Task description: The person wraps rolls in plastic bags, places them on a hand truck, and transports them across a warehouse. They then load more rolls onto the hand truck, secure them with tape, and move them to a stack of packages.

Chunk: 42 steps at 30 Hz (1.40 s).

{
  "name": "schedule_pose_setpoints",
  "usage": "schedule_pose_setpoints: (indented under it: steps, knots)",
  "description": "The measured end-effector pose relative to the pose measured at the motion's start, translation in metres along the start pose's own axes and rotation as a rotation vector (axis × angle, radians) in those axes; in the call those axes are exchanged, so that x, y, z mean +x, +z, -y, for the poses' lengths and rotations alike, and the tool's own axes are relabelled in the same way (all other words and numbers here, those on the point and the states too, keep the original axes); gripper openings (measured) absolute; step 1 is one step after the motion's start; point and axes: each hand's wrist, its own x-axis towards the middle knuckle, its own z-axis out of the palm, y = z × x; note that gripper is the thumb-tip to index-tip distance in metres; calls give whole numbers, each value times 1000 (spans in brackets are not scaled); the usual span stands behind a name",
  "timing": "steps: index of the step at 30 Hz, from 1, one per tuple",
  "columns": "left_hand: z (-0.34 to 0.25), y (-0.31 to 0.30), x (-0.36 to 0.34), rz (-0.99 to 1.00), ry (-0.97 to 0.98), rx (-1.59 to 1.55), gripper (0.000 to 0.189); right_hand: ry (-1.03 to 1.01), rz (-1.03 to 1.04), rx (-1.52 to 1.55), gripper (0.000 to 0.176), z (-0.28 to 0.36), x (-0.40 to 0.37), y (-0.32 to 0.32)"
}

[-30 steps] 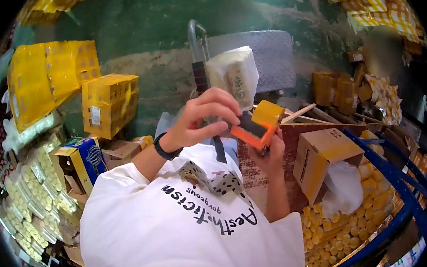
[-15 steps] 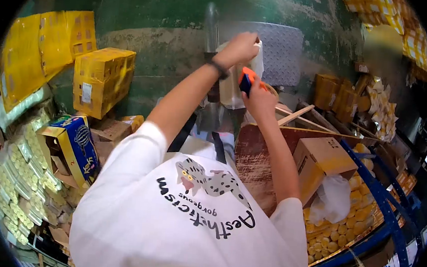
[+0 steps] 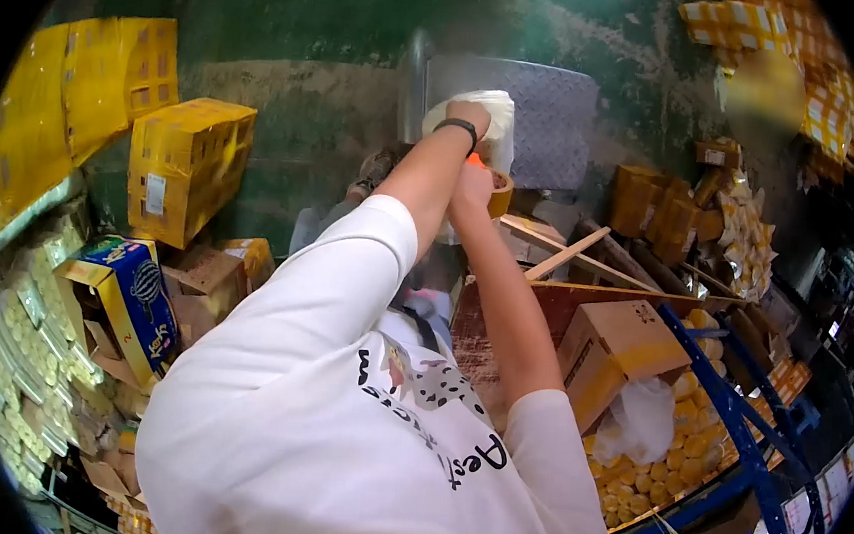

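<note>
My left hand [image 3: 469,120], below a dark wristband, rests curled against a white plastic-wrapped package [image 3: 500,122]; its fingertips are mostly hidden. Just below it, my right hand [image 3: 471,185] grips an orange tape dispenser [image 3: 474,158]. A roll of brown tape [image 3: 500,194] shows on the dispenser's right side. My left forearm crosses close over the right hand and covers part of the dispenser. The package stands beside the left edge of a grey metal platform [image 3: 553,126] with a patterned top.
Yellow-taped cartons [image 3: 189,168] stand at left, above a blue snack box [image 3: 133,304]. On the right are wooden sticks [image 3: 568,253], a brown carton [image 3: 621,348] and a blue metal frame [image 3: 727,411] beside several stacked yellowish rolls [image 3: 656,476]. A metal post [image 3: 414,90] rises beside the package.
My left arm has swung right and now crosses near the right hand. The right hand has moved left and slightly down with the tape dispenser. My torso has turned and the view has shifted slightly.
</note>
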Motion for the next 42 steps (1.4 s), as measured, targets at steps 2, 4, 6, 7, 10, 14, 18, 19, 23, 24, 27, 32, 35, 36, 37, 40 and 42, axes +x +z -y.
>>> schedule_pose_setpoints:
  steps: [2,4,6,7,10,14,18,19,23,24,27,32,35,36,37,40,42]
  knots:
    - [-4,-6,-10,-27,42,-21,22,33,21,13,23,-2,0,11]
    - [-1,6,0,-50,35,-7,22,67,47,1,22,-8,2,39]
    - [1,17,4,-59,32,5,21,109,77,-78,23,-9,-19,47]
    - [1,17,4,-61,39,12,21,136,88,-115,24,-6,-28,45]
    - [3,11,4,-55,59,44,20,89,75,-127,27,-25,-42,31]
    - [4,14,15,-128,55,20,16,36,-184,-174,14,-44,-81,92]
    - [3,7,8,14,86,92,14,56,35,-115,14,-36,-79,60]
    - [4,8,11,-6,90,112,14,44,5,-133,15,-36,-76,53]
    - [5,16,9,-30,95,140,15,-36,-119,-163,22,-23,-56,-6]
    - [4,9,4,-11,96,118,15,-59,-158,-161,23,-20,-46,-12]
    - [7,8,6,-44,46,82,17,-83,-130,-202,20,-14,-17,3]
    - [6,18,1,-80,14,65,17,-7,-29,-222,35,-4,-31,31]
    - [7,13,-1,-52,17,64,16,-16,-70,-247,36,-5,-31,31]
    - [5,14,-5,-31,32,66,15,-19,-68,-248,36,-7,-38,29]
    - [6,8,-2,-29,48,75,15,-10,-61,-254,35,-9,-42,35]
    - [7,10,-2,-112,80,94,18,-22,-66,-260,35,-16,-45,49]
    - [8,15,-2,-46,89,140,19,-44,-72,-235,36,-20,-51,52]
